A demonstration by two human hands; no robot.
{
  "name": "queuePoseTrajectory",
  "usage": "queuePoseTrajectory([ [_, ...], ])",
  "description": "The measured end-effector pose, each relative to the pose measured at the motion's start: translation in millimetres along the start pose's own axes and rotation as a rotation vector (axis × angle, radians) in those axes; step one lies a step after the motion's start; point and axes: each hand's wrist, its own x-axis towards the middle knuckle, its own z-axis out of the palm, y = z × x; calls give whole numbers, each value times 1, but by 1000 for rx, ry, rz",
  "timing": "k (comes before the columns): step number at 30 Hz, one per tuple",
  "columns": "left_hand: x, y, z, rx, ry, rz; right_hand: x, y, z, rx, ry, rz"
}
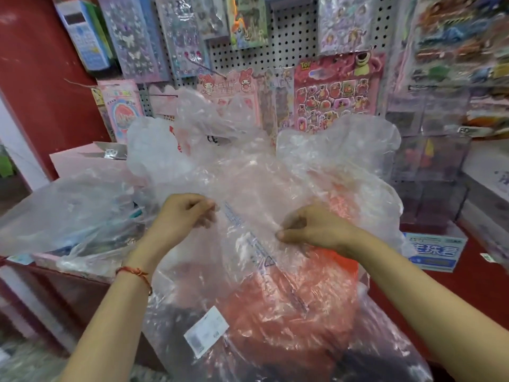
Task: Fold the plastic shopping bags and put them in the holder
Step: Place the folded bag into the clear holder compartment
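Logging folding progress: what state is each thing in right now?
Clear bag: unfolded, crumpled, held up.
Left grip: pinches clear bag.
Right grip: pinches clear bag.
Orange bag: crumpled, seen through clear bag.
Side bag: unfolded, lying loose.
Sticker sheets: hanging on pegboard.

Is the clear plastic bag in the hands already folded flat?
No, the clear plastic bag is crumpled and billows loosely, while the left hand and the right hand pinch it.
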Motion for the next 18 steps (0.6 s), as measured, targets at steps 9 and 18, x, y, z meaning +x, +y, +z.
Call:
queuePoseTrajectory([
  [9, -1, -5, -8, 2, 372, -103, -1, 29, -47, 523, 512, 94],
  [18, -38, -10, 22, -517, -66, -375, 1, 45, -59, 639, 602, 108],
])
